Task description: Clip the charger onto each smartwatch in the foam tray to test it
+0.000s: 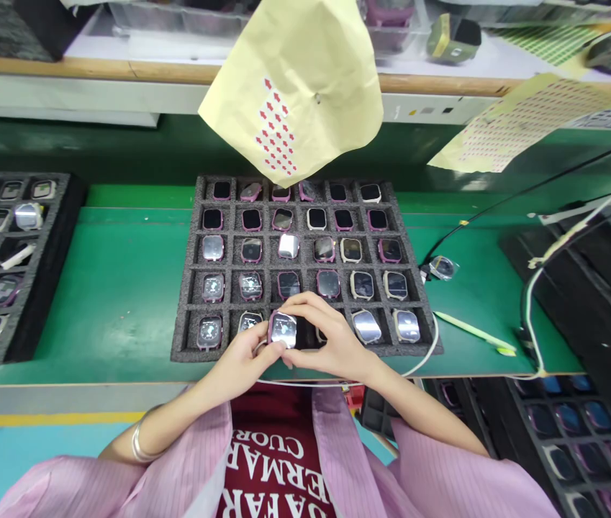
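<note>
A smartwatch body [283, 329] with a lit screen is held over the front row of a black foam tray [180, 338]. My left hand [245, 357] grips its left side and lower edge, fingers closed on it. My right hand [332, 342] holds the same watch at its top edge and lower right corner, thumb and fingers curved round it. Rows of square watch bodies, purple or pale-framed, sit in the tray's compartments. Some screens in the nearer left part are lit, such as the front left watch [209, 332]. My hands partly cover the front middle compartments.
Another foam tray of watches [62, 216] lies at the left. Yellow sticker sheets [305, 79] hang from the shelf edge [165, 70]. To the right are a green pen-like tool [472, 331], a round charger [442, 267], cables and dark trays. A white cable [430, 352] crosses the front edge.
</note>
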`<act>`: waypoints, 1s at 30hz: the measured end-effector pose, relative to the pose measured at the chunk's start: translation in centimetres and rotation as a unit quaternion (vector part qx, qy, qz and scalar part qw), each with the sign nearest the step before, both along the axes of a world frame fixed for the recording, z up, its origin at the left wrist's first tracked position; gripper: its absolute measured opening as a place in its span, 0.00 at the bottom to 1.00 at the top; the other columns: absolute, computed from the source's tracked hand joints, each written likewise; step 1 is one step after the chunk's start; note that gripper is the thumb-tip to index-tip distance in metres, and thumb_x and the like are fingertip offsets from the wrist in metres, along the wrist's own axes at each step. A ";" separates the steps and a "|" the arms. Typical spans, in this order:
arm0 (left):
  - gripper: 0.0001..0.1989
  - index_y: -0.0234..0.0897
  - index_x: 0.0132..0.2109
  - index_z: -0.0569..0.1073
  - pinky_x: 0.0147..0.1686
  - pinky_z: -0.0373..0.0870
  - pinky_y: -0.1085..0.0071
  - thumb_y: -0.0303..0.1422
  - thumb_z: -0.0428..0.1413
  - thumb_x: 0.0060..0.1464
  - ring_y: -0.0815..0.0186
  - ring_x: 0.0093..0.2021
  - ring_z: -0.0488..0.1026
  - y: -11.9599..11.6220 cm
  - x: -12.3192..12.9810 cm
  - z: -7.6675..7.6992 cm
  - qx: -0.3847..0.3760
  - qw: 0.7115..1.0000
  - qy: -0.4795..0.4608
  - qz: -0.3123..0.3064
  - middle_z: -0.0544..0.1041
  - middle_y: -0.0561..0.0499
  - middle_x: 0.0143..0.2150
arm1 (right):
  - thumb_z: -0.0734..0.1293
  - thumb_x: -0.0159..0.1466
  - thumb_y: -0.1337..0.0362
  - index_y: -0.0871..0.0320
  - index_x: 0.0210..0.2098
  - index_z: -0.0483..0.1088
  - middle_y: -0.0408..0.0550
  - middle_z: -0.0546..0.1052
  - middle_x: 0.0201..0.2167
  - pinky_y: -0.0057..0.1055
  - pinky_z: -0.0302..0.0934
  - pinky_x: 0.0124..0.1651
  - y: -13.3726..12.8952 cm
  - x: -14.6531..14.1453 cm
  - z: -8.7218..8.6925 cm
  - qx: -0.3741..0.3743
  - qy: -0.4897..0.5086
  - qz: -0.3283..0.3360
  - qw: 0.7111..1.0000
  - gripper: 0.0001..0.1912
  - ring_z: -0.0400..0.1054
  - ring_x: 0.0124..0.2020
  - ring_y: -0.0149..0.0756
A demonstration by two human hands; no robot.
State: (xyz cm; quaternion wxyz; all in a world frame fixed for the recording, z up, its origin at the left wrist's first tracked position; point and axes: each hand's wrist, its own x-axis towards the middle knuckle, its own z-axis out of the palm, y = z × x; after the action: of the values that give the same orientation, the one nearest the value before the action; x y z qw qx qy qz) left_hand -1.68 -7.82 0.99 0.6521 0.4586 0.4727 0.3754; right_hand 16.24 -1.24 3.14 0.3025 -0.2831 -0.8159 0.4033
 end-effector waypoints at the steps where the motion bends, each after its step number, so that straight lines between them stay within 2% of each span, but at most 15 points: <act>1: 0.18 0.32 0.42 0.73 0.27 0.62 0.76 0.44 0.55 0.56 0.69 0.29 0.65 -0.1 0.0 0.1 -0.002 1.000 -0.014 0.010 0.71 0.50 0.29 | 0.72 0.56 0.64 0.58 0.48 0.67 0.53 0.72 0.43 0.42 0.64 0.48 0.2 0.3 0.1 -0.002 0.014 -0.006 1.000 0.21 0.68 0.46 0.44; 2: 0.19 0.32 0.42 0.72 0.24 0.60 0.77 0.46 0.55 0.55 0.71 0.26 0.64 -0.2 0.1 0.1 -0.014 0.999 -0.032 0.031 0.70 0.51 0.28 | 0.72 0.56 0.64 0.57 0.47 0.67 0.52 0.71 0.43 0.41 0.64 0.48 0.4 0.6 0.2 0.002 0.019 -0.018 1.000 0.20 0.67 0.46 0.43; 4: 0.21 0.32 0.44 0.72 0.19 0.52 0.80 0.48 0.53 0.56 0.77 0.19 0.55 -0.5 0.0 0.2 -0.060 0.991 -0.069 0.100 0.63 0.56 0.22 | 0.72 0.57 0.63 0.58 0.47 0.67 0.53 0.71 0.43 0.42 0.63 0.48 0.5 1.2 0.1 0.022 -0.013 -0.036 0.999 0.20 0.66 0.46 0.44; 6: 0.22 0.33 0.47 0.70 0.16 0.45 0.81 0.48 0.50 0.59 0.79 0.15 0.46 -0.7 0.0 0.3 -0.097 0.978 -0.097 0.156 0.57 0.61 0.18 | 0.71 0.57 0.62 0.59 0.48 0.68 0.54 0.70 0.44 0.45 0.62 0.49 0.5 1.8 -0.1 0.051 -0.098 -0.023 0.994 0.19 0.65 0.46 0.45; 7: 0.22 0.33 0.49 0.70 0.15 0.43 0.80 0.48 0.49 0.59 0.80 0.14 0.45 -0.7 0.0 0.5 -0.101 0.977 -0.104 0.159 0.57 0.61 0.18 | 0.71 0.58 0.62 0.59 0.49 0.68 0.56 0.69 0.46 0.46 0.61 0.49 0.4 2.2 0.0 0.064 -0.145 -0.007 0.987 0.20 0.65 0.47 0.46; 9: 0.21 0.35 0.50 0.68 0.15 0.42 0.80 0.46 0.51 0.59 0.81 0.14 0.47 -0.7 0.1 0.7 -0.080 0.983 -0.104 0.127 0.64 0.58 0.22 | 0.70 0.60 0.59 0.59 0.52 0.66 0.58 0.67 0.51 0.47 0.59 0.50 0.3 3.1 0.5 0.088 -0.210 0.024 0.973 0.23 0.63 0.50 0.48; 12: 0.21 0.37 0.54 0.64 0.14 0.42 0.79 0.44 0.52 0.59 0.80 0.16 0.49 -0.2 0.6 1.2 -0.046 0.993 -0.101 0.042 0.71 0.52 0.31 | 0.68 0.63 0.59 0.58 0.51 0.68 0.57 0.67 0.51 0.45 0.59 0.49 0.5 4.8 1.8 0.117 -0.274 0.034 0.954 0.18 0.62 0.50 0.48; 15: 0.24 0.39 0.58 0.60 0.15 0.44 0.78 0.42 0.53 0.59 0.79 0.16 0.49 0.5 1.8 1.2 -0.033 0.994 -0.105 -0.006 0.72 0.52 0.33 | 0.70 0.61 0.61 0.62 0.46 0.70 0.58 0.69 0.46 0.45 0.60 0.46 0.8 5.9 2.2 0.142 -0.351 0.021 0.925 0.16 0.64 0.47 0.50; 17: 0.21 0.39 0.56 0.63 0.16 0.45 0.78 0.41 0.54 0.58 0.79 0.17 0.49 1.0 2.8 1.0 -0.032 0.995 -0.099 -0.014 0.71 0.52 0.34 | 0.72 0.59 0.60 0.64 0.46 0.70 0.61 0.69 0.47 0.46 0.60 0.45 0.8 6.2 1.7 0.157 -0.377 0.016 0.913 0.19 0.64 0.48 0.52; 19: 0.17 0.37 0.51 0.67 0.17 0.47 0.77 0.40 0.54 0.57 0.78 0.19 0.49 1.3 3.6 0.8 -0.033 0.996 -0.083 -0.016 0.69 0.53 0.33 | 0.72 0.58 0.61 0.65 0.45 0.69 0.62 0.69 0.48 0.46 0.60 0.46 0.9 6.4 1.3 0.163 -0.369 0.011 0.915 0.19 0.63 0.49 0.53; 21: 0.15 0.36 0.48 0.68 0.19 0.50 0.78 0.39 0.55 0.56 0.77 0.20 0.51 1.5 4.0 0.6 -0.033 0.997 -0.059 -0.025 0.68 0.54 0.33 | 0.73 0.57 0.62 0.63 0.44 0.69 0.60 0.70 0.48 0.46 0.60 0.46 0.9 6.8 1.3 0.152 -0.325 -0.006 0.933 0.19 0.64 0.48 0.52; 25: 0.15 0.35 0.48 0.66 0.22 0.54 0.78 0.34 0.57 0.55 0.77 0.22 0.56 1.5 3.8 0.5 -0.025 0.996 -0.041 -0.070 0.68 0.53 0.36 | 0.73 0.57 0.63 0.60 0.46 0.67 0.54 0.72 0.46 0.42 0.60 0.49 0.7 7.2 2.5 0.112 -0.156 -0.042 0.981 0.19 0.67 0.48 0.45; 27: 0.18 0.35 0.50 0.64 0.22 0.54 0.78 0.32 0.58 0.54 0.77 0.22 0.55 1.5 3.5 0.4 -0.014 0.995 -0.043 -0.092 0.67 0.54 0.35 | 0.71 0.59 0.62 0.60 0.48 0.66 0.53 0.73 0.47 0.41 0.60 0.50 0.5 6.7 2.7 0.117 -0.113 -0.033 0.986 0.20 0.67 0.48 0.43; 30: 0.23 0.35 0.54 0.63 0.21 0.52 0.77 0.32 0.60 0.52 0.77 0.21 0.53 1.3 3.4 0.3 -0.004 0.993 -0.039 -0.107 0.63 0.57 0.30 | 0.69 0.62 0.62 0.61 0.49 0.66 0.54 0.74 0.47 0.43 0.60 0.49 0.2 5.3 2.1 0.147 -0.126 -0.001 0.981 0.18 0.68 0.47 0.44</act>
State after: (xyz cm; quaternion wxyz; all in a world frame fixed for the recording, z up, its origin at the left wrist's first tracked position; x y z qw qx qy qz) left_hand 1.74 -6.47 1.30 0.7084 0.4891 0.3968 0.3186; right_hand 21.56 -1.06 5.26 0.2355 -0.2846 -0.8978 0.2396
